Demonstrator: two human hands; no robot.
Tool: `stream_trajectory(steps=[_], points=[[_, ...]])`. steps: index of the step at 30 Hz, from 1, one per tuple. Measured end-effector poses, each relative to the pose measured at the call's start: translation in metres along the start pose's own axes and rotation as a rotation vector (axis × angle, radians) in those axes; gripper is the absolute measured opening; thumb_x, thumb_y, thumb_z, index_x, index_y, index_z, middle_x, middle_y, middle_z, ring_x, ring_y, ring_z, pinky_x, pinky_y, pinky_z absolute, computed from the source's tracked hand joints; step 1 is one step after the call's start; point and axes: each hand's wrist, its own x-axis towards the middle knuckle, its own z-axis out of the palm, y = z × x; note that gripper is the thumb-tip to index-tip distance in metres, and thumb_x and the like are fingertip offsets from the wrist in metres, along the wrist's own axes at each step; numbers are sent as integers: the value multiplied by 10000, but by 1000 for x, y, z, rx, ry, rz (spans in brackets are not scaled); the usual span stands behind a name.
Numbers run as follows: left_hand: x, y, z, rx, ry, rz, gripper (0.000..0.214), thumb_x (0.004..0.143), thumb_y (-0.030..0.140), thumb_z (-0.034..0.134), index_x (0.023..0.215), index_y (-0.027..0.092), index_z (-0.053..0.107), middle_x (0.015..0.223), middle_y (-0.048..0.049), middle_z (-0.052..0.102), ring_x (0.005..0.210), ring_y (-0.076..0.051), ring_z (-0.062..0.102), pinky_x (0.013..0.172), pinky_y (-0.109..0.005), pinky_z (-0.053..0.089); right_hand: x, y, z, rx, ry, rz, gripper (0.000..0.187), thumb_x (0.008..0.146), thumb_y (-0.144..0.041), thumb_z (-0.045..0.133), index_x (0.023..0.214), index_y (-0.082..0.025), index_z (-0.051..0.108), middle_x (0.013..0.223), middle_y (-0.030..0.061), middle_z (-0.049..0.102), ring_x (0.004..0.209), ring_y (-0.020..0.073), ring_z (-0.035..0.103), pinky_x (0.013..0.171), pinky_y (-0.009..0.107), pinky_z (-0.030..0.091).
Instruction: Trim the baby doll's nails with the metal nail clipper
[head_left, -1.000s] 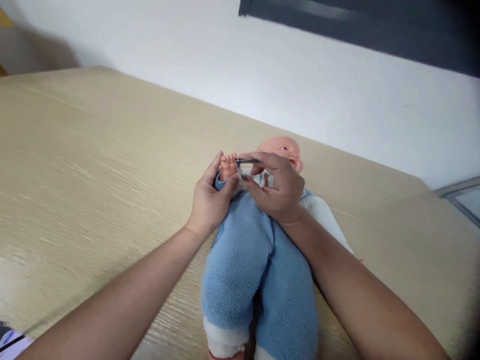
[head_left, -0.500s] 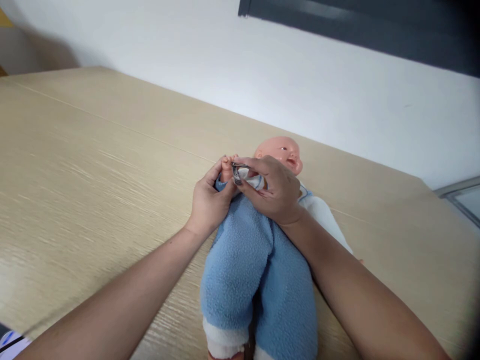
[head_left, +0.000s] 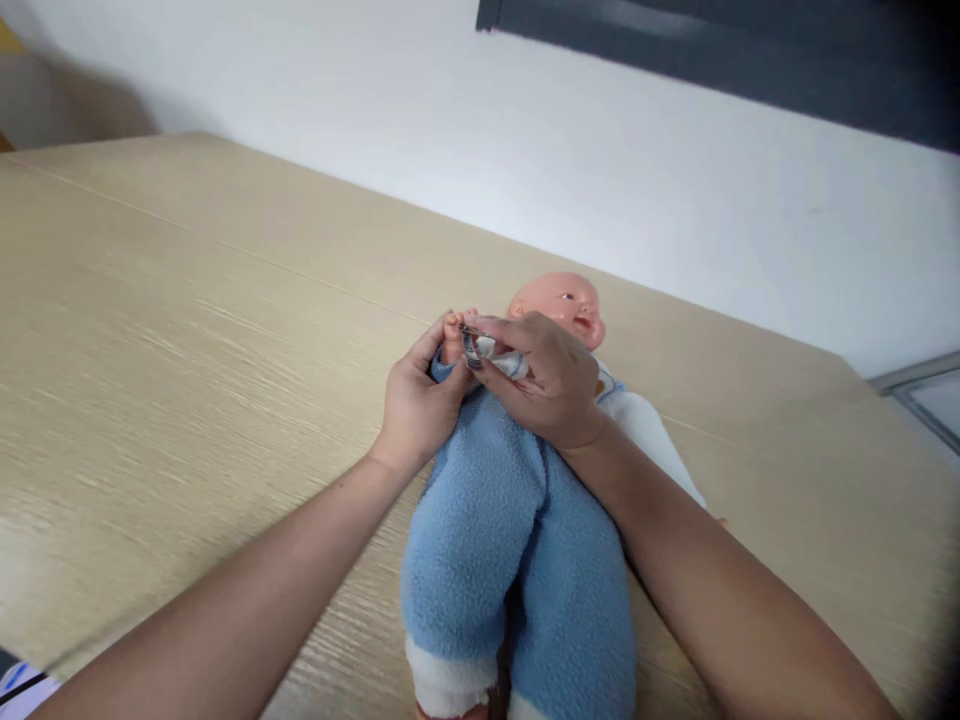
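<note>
A baby doll [head_left: 480,500] in blue fleece trousers lies on its back on the table, its head away from me. My left hand [head_left: 424,390] is closed around the doll's raised hand [head_left: 452,345], whose small fingers point up. Between the thumb and fingers of my right hand [head_left: 551,380] is a metal nail clipper [head_left: 470,345], its jaws at the doll's fingers. Whether the jaws touch a fingertip, I cannot tell. My right hand covers part of the doll's chest and chin.
The light wood table [head_left: 225,350] stretches to both sides and meets a white wall [head_left: 375,120] at the back. A dark panel [head_left: 712,60] is on the wall. At the lower left corner lies a white and blue item [head_left: 26,690]. A metal-framed object [head_left: 926,400] stands at the right.
The lever of the nail clipper has shifted slightly under my right fingers. Both hands and the doll otherwise stay in place.
</note>
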Motion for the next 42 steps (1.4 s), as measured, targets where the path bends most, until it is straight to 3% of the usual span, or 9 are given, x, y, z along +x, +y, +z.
stream_trajectory(steps=[10,20,32,42], points=[[-1,-2,-1,14,-14,14,404,961,301,726,1359,232,725,1435,-54,745,1439,-254,630,1300,-458,423,0,0,0,26,13,-18,331,939,-147,744,1254,-217,670,1059,31,817,761,136,706,745,286,596],[0,-1,-1,-16,-23,27,417,948,263,726,1363,220,719,1437,-67,743,1414,-242,650,1279,-437,448,1,1,0,15,25,-47,316,922,-160,764,1226,-190,685,978,46,803,766,148,713,738,294,612],[-1,0,-1,-2,-31,13,417,940,270,736,1357,250,723,1453,-45,733,1449,-250,621,1293,-467,435,1,3,2,-6,41,-51,288,964,-166,696,1234,-258,658,1008,12,819,760,133,739,715,288,628],[-1,-2,-1,-16,-22,26,444,935,248,738,1376,219,708,1485,-81,710,1443,-244,626,1285,-441,438,3,1,2,-2,62,-60,288,961,-182,696,1241,-247,672,975,25,821,798,163,773,716,309,643]])
